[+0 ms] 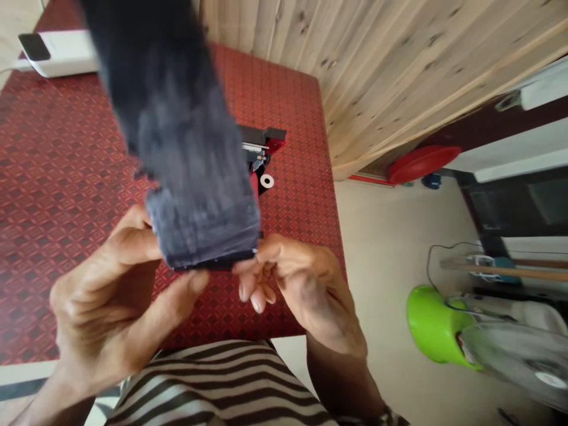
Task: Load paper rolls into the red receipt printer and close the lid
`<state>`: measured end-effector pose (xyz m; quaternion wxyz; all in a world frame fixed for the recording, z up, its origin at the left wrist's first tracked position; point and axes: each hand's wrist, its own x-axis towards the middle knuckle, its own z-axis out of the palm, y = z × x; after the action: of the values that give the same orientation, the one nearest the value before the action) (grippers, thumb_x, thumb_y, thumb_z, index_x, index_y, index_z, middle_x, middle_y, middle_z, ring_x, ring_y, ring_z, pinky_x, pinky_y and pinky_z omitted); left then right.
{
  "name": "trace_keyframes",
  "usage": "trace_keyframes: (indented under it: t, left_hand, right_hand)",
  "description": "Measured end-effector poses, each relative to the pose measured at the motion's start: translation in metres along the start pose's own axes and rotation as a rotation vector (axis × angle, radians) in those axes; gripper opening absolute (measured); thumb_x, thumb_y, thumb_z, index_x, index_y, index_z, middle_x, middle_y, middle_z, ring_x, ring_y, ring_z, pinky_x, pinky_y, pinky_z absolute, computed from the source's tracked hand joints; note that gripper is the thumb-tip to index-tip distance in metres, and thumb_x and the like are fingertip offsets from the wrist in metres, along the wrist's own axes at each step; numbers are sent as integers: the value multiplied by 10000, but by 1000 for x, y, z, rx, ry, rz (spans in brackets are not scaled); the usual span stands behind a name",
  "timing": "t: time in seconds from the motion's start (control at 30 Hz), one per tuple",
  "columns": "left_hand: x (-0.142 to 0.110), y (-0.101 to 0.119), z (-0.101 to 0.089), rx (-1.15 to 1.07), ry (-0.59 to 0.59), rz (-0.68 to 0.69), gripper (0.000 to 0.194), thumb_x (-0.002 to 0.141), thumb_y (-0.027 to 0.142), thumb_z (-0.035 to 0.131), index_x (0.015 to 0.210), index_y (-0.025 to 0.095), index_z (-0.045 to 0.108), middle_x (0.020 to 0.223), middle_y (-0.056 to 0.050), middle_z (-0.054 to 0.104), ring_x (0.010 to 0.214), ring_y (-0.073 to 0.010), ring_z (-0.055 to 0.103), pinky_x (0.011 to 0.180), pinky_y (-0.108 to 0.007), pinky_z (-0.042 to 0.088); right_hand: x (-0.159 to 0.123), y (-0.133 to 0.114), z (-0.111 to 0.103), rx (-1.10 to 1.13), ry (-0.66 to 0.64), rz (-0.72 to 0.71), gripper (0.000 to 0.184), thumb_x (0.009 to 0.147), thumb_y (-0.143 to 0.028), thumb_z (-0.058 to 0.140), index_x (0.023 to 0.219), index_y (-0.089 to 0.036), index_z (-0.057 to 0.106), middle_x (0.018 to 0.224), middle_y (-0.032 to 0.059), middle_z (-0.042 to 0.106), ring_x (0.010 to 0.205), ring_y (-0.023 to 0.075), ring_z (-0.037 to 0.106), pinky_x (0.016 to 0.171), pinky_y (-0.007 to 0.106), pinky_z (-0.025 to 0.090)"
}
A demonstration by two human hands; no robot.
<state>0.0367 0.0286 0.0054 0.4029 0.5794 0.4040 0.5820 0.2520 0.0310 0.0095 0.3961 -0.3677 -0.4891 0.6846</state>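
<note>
A dark grey-black strip of cloth (181, 130), blurred by motion, runs from the top of the view down to my hands. My left hand (115, 290) pinches its lower left corner between thumb and fingers. At the lower right corner my right hand (306, 290) pinches the hem with its fingertips. Both hands hover above a table covered in a red patterned cloth (57, 177). Partly hidden behind the strip lies a red and black tool (261, 148) on the table.
A white box (57, 53) sits at the table's far left. A wood-panelled wall (399, 65) stands behind. On the floor at the right are a green tub (430, 322), a red basin (421, 163) and a fan (519, 349). My striped garment (213, 384) fills the bottom.
</note>
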Motion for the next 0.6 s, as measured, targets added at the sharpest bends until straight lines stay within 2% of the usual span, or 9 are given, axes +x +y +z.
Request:
trace_keyframes:
  t: [0.07, 0.17, 0.27, 0.33, 0.43, 0.5, 0.53, 0.6]
  left_hand:
    - [7, -8, -4, 62, 12, 85, 621, 741, -49, 768, 1225, 340, 747, 1036, 14, 728, 921, -158, 719, 882, -343, 658]
    - [17, -17, -10, 164, -13, 199, 498, 753, -60, 751, 1121, 275, 747, 1036, -11, 709, 963, -168, 699, 884, -356, 599]
    - [22, -19, -16, 389, -20, 362, 368, 727, -71, 749, 942, 226, 737, 1101, -35, 692, 936, -159, 669, 780, -309, 545]
    - [21, -20, -20, 593, -20, 496, 342, 705, -67, 758, 888, 222, 742, 1174, -40, 681, 909, -141, 659, 710, -260, 517]
    - [16, -23, -24, 823, -44, 604, 402, 704, -4, 801, 998, 270, 783, 1315, -33, 683, 1004, -179, 701, 795, -280, 553]
    - [14, -25, -25, 852, -59, 627, 466, 727, 14, 801, 1098, 296, 789, 1380, -41, 678, 1062, -207, 724, 867, -313, 566]
    - [13, -27, -25, 849, -62, 646, 491, 742, -1, 777, 1127, 303, 790, 1397, -45, 677, 1073, -206, 730, 875, -315, 568]
    - [13, -27, -23, 844, -46, 685, 533, 763, -39, 721, 1146, 325, 789, 1400, -35, 687, 1067, -183, 735, 847, -295, 570]
  right_hand:
    - [8, -2, -2, 53, 32, -16, 488, 1014, -646, 541, 1128, -219, 750, 872, 41, 728, 610, 122, 606, 511, 261, 400]
    - [19, -6, -2, -13, 74, -56, 371, 1023, -567, 588, 1118, -243, 741, 906, 23, 714, 627, 117, 615, 517, 258, 397]
    - [26, -8, -1, -80, 131, -114, 230, 1005, -461, 660, 1108, -275, 748, 923, 17, 714, 647, 124, 614, 518, 268, 403]
    - [28, -8, -1, -80, 163, -155, 205, 985, -432, 691, 1110, -283, 758, 906, 18, 721, 645, 130, 611, 503, 272, 398]
    - [29, -6, -5, -87, 224, -188, 179, 993, -406, 686, 1097, -281, 761, 860, 1, 715, 632, 114, 601, 508, 254, 399]
    - [30, -5, -8, -108, 239, -190, 174, 988, -395, 696, 1099, -275, 756, 871, -4, 713, 672, 116, 629, 559, 245, 452]
    - [30, -5, -10, -122, 232, -187, 195, 968, -394, 723, 1117, -272, 752, 914, 4, 721, 717, 126, 653, 597, 249, 487]
    - [31, -6, -11, -133, 213, -185, 359, 866, -419, 832, 1181, -276, 735, 1026, 17, 727, 778, 142, 673, 644, 259, 532]
